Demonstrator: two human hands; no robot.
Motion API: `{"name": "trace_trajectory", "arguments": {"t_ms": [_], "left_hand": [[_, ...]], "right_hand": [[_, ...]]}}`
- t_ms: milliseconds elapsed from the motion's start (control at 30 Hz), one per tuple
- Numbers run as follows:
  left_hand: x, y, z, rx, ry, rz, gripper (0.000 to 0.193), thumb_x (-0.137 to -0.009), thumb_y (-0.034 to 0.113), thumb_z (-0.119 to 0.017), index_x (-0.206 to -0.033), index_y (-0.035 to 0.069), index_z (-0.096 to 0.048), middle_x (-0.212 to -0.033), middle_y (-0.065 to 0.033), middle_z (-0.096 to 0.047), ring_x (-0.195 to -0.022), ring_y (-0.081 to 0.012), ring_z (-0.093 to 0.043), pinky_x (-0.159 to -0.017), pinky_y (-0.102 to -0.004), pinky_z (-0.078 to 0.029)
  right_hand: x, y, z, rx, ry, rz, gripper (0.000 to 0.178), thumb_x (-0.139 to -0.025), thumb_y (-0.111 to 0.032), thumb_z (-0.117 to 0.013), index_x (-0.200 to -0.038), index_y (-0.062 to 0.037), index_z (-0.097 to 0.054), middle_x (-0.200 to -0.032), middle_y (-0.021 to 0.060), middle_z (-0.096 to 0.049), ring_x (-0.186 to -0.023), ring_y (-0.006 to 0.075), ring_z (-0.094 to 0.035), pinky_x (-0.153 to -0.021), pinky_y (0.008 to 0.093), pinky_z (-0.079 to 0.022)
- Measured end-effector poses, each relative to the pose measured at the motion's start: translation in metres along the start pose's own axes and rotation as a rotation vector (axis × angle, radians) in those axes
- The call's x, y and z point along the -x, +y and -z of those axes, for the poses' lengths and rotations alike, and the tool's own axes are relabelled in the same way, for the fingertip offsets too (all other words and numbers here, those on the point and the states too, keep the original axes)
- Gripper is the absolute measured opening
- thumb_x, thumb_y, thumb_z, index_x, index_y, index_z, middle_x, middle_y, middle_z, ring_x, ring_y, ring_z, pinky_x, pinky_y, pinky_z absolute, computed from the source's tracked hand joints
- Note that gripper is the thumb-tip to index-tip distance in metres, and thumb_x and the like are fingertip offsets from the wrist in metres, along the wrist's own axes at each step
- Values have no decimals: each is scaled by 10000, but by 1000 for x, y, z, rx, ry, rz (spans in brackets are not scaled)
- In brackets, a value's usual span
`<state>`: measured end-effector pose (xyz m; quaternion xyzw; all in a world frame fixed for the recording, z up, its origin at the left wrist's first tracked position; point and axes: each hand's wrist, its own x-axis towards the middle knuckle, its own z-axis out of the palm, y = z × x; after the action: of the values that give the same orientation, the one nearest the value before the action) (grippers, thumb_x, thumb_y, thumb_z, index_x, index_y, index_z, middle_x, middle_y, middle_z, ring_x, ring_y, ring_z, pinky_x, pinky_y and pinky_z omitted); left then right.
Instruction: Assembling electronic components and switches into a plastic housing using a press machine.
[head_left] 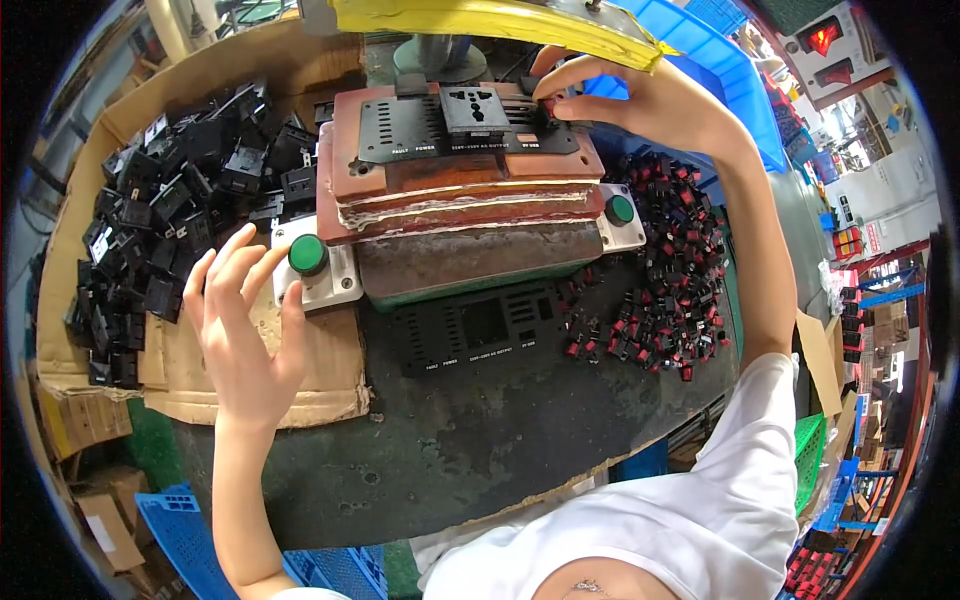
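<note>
A black panel [405, 128] with slots and cutouts lies on a reddish-brown block fixture [450, 180], a black socket [473, 108] seated in its middle. At the panel's right end, my right hand [640, 105] pinches a small red-and-black rocker switch [547, 106] between thumb and finger; the fingertips partly hide it. My left hand [245, 325] is open, its fingers spread around the near-left side of a green push button [308, 255]. Whether a fingertip touches that button I cannot tell. Another green button [619, 209] sits at the fixture's right side.
A cardboard tray [300, 385] at left holds many black sockets [185, 195]. Red-and-black switches [680, 270] are heaped on the right. A second black panel [480, 325] lies before the fixture on the dark table [420, 450]. Overhead hangs a yellow-wrapped bar [500, 22]; behind is a blue bin [745, 90].
</note>
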<state>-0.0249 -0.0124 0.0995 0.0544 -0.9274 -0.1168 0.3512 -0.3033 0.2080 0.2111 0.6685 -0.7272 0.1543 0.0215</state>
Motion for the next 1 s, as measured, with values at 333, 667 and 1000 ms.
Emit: {"name": "trace_trajectory", "arguments": {"t_ms": [333,667,1000], "left_hand": [[0,-1,0,-18,-8,-15,357,-799,46,-606,-1125,12,-464,-1080,-158,-613,-1111,-266,-548,-1022,-424,-263],[1,-2,-2,14,16,4,359,-798,48,-607,-1127,18,-467,-1098,-149,-612,-1136,-262,-526,-1027,-421,-260],[3,0,2,-33,-75,-46,354,-826,19,-584,-1164,29,-481,-1225,-145,-522,-1209,-284,-405,-1000,-392,-312]], "right_hand": [[1,1,-2,-40,7,-39,192,-795,-203,-686,-951,-91,-675,-1023,14,-625,-899,166,-588,-816,286,-458],[-1,9,-5,-101,-16,-17,186,-786,-182,-698,-942,-83,-682,-997,25,-627,-895,160,-586,-804,287,-463],[0,5,-2,-118,-39,-66,184,-788,-170,-699,-952,-86,-684,-984,30,-631,-905,172,-587,-805,289,-465]]}}
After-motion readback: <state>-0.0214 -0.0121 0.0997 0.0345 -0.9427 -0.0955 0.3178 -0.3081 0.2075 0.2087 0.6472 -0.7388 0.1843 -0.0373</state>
